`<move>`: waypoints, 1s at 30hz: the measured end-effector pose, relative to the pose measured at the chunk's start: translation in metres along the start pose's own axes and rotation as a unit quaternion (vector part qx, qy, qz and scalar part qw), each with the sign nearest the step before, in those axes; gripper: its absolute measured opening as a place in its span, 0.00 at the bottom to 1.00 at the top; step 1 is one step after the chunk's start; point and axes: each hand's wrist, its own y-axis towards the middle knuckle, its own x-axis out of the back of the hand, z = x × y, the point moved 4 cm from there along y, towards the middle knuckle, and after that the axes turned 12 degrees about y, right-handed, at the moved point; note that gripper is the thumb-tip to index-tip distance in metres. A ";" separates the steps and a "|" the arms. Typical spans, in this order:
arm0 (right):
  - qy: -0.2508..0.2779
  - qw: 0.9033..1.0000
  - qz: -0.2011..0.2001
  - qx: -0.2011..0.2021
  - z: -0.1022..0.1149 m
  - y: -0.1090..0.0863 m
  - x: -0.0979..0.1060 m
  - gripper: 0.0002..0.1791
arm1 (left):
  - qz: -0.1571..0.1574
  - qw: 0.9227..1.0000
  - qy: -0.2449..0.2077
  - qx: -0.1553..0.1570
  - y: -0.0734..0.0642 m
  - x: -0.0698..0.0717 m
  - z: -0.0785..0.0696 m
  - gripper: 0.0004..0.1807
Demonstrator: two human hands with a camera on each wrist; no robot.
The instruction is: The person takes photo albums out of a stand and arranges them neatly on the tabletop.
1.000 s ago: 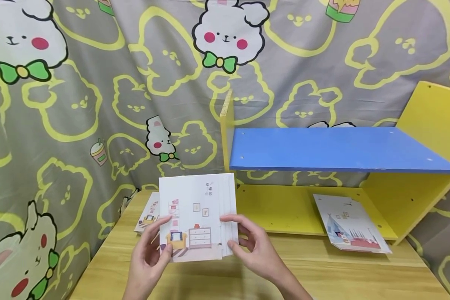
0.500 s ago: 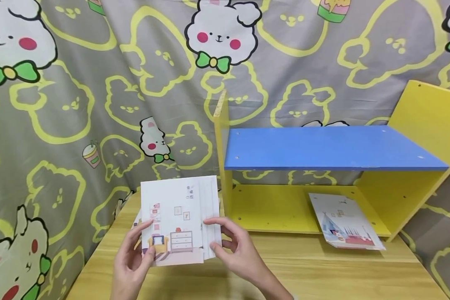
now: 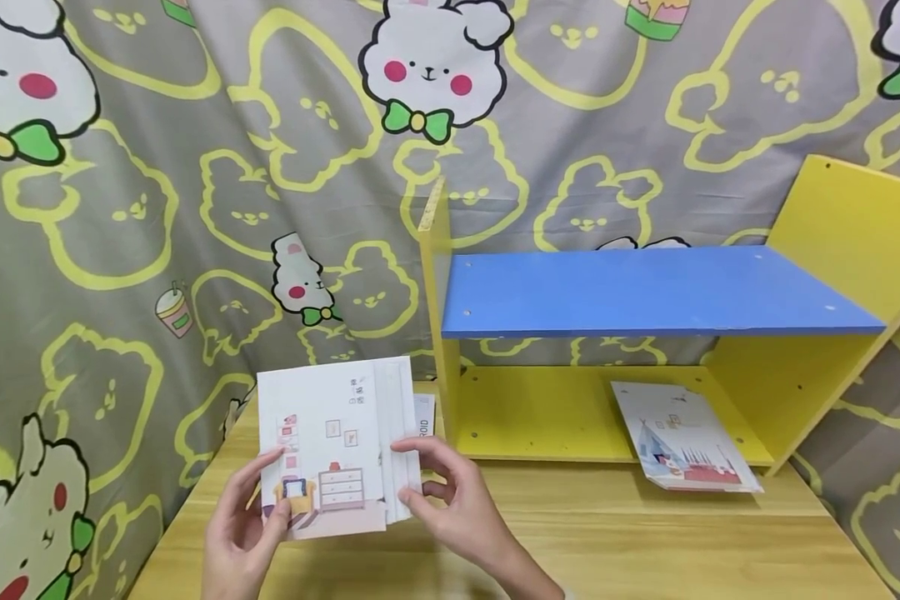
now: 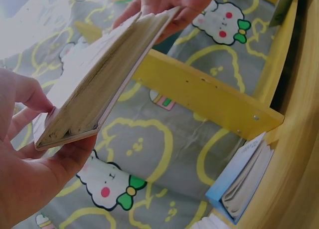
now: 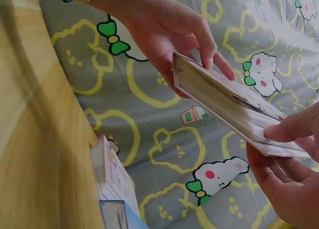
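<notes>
A white hardcover book (image 3: 345, 458), printed with a yellow armchair and a chest of drawers, is held up between both hands above the table. My left hand (image 3: 240, 521) grips its left edge, thumb on the front cover. On the opposite edge, my right hand (image 3: 457, 504) pinches the book where a pale strip shows beyond the cover. In the left wrist view the thick page edges of the book (image 4: 99, 89) face the camera, with left fingers (image 4: 30, 92) at the near corner. The right wrist view has the right hand (image 5: 294, 174) on the book's near end.
A yellow shelf unit with a blue board (image 3: 660, 292) stands at right. Another illustrated book (image 3: 682, 442) lies on its yellow bottom board (image 3: 547, 417), jutting past the front edge. Behind the held book, a blue-and-white book (image 4: 244, 176) and a white one (image 5: 114, 171) stand on the table (image 3: 607, 542).
Both hands have carried the book leftward and slightly down while the head view shifted. It now covers the book behind it at left, and a lettered item shows at its right.
</notes>
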 end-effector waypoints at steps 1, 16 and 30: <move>-0.001 1.000 -0.002 0.000 -0.001 0.000 -0.001 0.29 | -0.002 1.000 -0.004 -0.001 0.000 0.001 0.000 0.33; -0.002 1.000 -0.024 -0.015 -0.014 0.001 -0.010 0.27 | -0.013 0.998 0.017 0.064 -0.006 0.013 0.006 0.34; 0.008 0.999 -0.037 -0.030 -0.031 0.002 -0.019 0.27 | -0.042 0.992 0.049 0.105 -0.012 0.026 0.016 0.32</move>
